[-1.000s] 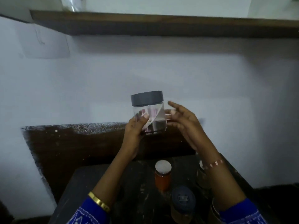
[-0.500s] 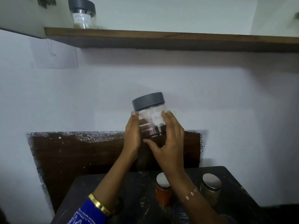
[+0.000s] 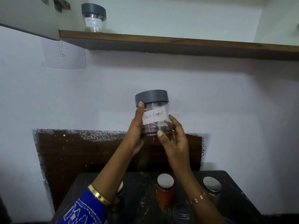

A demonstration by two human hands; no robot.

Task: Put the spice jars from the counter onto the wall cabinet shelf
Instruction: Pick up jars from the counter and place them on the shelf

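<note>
I hold a clear jar with a grey lid and a white "Black Pepper" label (image 3: 153,117) in front of the wall, well below the wooden shelf (image 3: 178,42). My left hand (image 3: 135,131) grips its left side, thumb at the lid's edge. My right hand (image 3: 173,139) cups its lower right side. Another grey-lidded labelled jar (image 3: 93,18) stands on the shelf at the left. On the dark counter (image 3: 234,199) below stand an orange-filled jar with a silver lid (image 3: 165,191) and a silver-lidded jar (image 3: 212,188) to its right.
A dark-lidded jar (image 3: 182,214) sits at the counter's near edge between my arms. Another jar (image 3: 120,188) is mostly hidden behind my left forearm. An open cabinet door (image 3: 29,18) hangs at upper left. A brown backsplash panel (image 3: 80,151) lines the wall.
The jar has been turned so its label faces me. My right hand moved from the front of the jar to its lower right side. My view tilted up, showing more shelf.
</note>
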